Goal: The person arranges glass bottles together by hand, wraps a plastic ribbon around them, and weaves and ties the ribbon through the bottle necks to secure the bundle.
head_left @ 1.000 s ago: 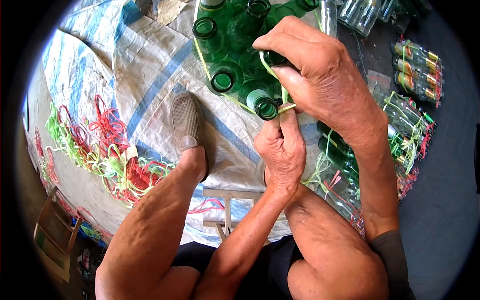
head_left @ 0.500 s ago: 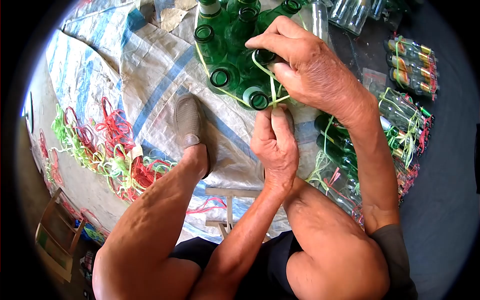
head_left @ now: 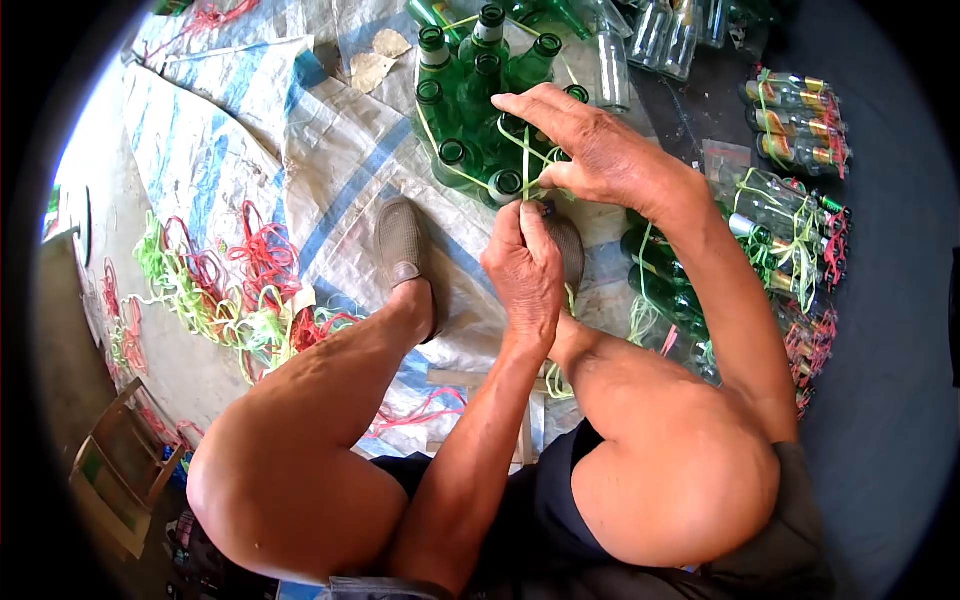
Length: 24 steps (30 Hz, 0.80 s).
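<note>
Several green glass bottles (head_left: 458, 165) stand upright in a tight cluster in front of me, with a pale green plastic string (head_left: 428, 127) around their necks. My left hand (head_left: 525, 262) is closed in a pinch on the string just below the nearest bottle mouth (head_left: 505, 184). My right hand (head_left: 612, 150) arches over the right side of the cluster, its fingers and thumb spread apart beside a bottle neck with string looped at it. Part of that bottle is hidden behind the right hand.
A blue-striped woven sheet (head_left: 350, 150) covers the ground under my shoes. Tangled red and green string (head_left: 240, 290) lies at left. Tied bottle bundles (head_left: 795, 120) and more green bottles (head_left: 660, 265) lie at right. Clear bottles (head_left: 665, 40) lie at the back.
My right hand's fingers have opened away from the bottle neck. My left hand still pinches the string. The view has shifted, showing more of the cluster's far side.
</note>
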Each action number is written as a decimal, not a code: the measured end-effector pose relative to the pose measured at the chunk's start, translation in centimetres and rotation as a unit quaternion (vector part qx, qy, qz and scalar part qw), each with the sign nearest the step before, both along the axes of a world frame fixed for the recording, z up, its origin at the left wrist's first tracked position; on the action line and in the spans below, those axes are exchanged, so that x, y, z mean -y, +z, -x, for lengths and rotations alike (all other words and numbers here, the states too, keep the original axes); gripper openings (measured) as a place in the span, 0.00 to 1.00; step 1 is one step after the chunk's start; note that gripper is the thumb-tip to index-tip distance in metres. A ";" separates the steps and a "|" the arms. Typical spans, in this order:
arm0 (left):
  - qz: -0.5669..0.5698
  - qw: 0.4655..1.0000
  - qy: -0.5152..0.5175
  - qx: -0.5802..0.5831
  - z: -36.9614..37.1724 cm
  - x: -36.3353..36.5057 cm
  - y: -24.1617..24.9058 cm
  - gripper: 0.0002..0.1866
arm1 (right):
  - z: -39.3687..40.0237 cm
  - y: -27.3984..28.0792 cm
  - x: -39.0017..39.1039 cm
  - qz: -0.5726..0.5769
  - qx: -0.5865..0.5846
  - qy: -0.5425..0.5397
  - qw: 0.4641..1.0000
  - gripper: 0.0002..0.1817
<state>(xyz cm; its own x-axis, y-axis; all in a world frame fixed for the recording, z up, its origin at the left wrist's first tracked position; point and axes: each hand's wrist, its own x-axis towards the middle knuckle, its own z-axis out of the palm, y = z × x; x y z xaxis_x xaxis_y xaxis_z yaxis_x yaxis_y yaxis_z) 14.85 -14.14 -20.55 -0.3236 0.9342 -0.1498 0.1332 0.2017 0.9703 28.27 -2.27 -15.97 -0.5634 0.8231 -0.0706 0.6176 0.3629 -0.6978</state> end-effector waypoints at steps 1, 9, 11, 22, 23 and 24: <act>-0.004 1.000 -0.010 -0.010 0.3 0.0 0.1 0.10 | 0.0 0.1 0.1 0.005 0.001 -0.002 1.000 0.49; -0.017 0.987 -0.086 -0.132 2.2 -0.5 1.6 0.11 | -0.2 0.0 0.3 0.009 -0.004 -0.007 1.000 0.49; -0.045 0.973 -0.109 -0.198 2.6 -0.8 1.8 0.11 | -0.2 -0.5 0.5 0.000 -0.013 -0.009 1.000 0.48; -0.045 0.882 -0.258 -0.391 5.1 -4.3 3.7 0.14 | -0.4 -2.1 0.2 -0.035 -0.044 -0.016 0.998 0.46; -0.042 0.876 -0.274 -0.395 5.3 -4.6 3.9 0.14 | -0.4 -2.0 0.2 -0.035 -0.045 -0.017 0.998 0.45; -0.039 0.869 -0.291 -0.398 5.3 -4.9 4.3 0.14 | -0.3 -1.9 0.2 -0.035 -0.046 -0.019 0.998 0.45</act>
<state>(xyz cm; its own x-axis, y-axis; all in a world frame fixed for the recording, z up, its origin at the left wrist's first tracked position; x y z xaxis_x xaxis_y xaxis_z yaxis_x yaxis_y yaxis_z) 9.54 -9.22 -16.24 0.2350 0.9717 -0.0234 0.8255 -0.1868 0.5326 28.61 -2.51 -17.85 -0.5326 0.8455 0.0389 0.5668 0.3904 -0.7255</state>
